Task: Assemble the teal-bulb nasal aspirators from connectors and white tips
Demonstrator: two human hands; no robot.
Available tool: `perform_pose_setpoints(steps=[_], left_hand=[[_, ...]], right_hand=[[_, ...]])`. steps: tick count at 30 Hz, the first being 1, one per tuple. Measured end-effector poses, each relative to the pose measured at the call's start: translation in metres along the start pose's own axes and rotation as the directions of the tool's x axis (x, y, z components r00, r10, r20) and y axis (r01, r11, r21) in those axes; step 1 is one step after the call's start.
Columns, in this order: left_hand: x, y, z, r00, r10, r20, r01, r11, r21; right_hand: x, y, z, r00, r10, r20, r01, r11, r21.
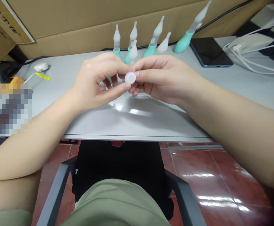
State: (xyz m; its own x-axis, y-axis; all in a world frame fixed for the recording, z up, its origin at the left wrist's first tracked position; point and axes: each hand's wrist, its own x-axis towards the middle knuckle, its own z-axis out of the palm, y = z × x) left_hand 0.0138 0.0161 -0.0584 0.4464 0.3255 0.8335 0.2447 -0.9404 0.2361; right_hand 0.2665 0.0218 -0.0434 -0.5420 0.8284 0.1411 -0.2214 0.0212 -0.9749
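Pinching one small round white piece (130,78) together at upper centre, the left hand (91,80) and right hand (166,77) seem to need gentle pressure for any turning.

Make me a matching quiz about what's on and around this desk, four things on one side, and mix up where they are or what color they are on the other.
Things:
1. Small round white piece
2. Dark phone
3. Rightmost squeeze bulb
4. Floor tiles

Places and colors:
A. Mint green, with a whitish tapered tip
B. Red, lower than the desk
C. At the fingertips of both the left hand and the right hand
D. Lying flat beside white cables

Right pairs: 1-C, 2-D, 3-A, 4-B
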Motion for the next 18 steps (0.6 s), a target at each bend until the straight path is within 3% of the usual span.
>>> perform_pose_setpoints(steps=[2, 5, 8, 12, 18], left_hand=[[0.002, -0.002, 0.004, 0.997, 0.000, -0.075, 0.001, 1.000, 0.021], [0.002, -0.006, 0.007, 0.985, 0.054, -0.162, -0.048, 0.998, 0.041], [0.000, -0.002, 0.003, 0.991, 0.039, -0.131, -0.039, 0.999, 0.002], [0.000, 0.007, -0.009, 0.992, -0.114, 0.057, 0.116, 0.992, -0.040], [-0.001, -0.001, -0.012, 0.997, -0.068, 0.032, 0.066, 0.995, 0.069]], right_hand=[[0.000, 0.003, 0.002, 0.986, -0.164, -0.034, 0.164, 0.987, -0.001], [0.001, 0.009, 0.004, 0.921, -0.385, -0.055, 0.384, 0.923, -0.024], [0.003, 0.012, 0.005, 0.853, -0.520, -0.037, 0.514, 0.852, -0.100], [0.003, 0.014, 0.005, 0.843, -0.536, -0.047, 0.523, 0.837, -0.161], [0.000, 0.009, 0.008, 0.890, -0.449, -0.076, 0.431, 0.884, -0.179]])
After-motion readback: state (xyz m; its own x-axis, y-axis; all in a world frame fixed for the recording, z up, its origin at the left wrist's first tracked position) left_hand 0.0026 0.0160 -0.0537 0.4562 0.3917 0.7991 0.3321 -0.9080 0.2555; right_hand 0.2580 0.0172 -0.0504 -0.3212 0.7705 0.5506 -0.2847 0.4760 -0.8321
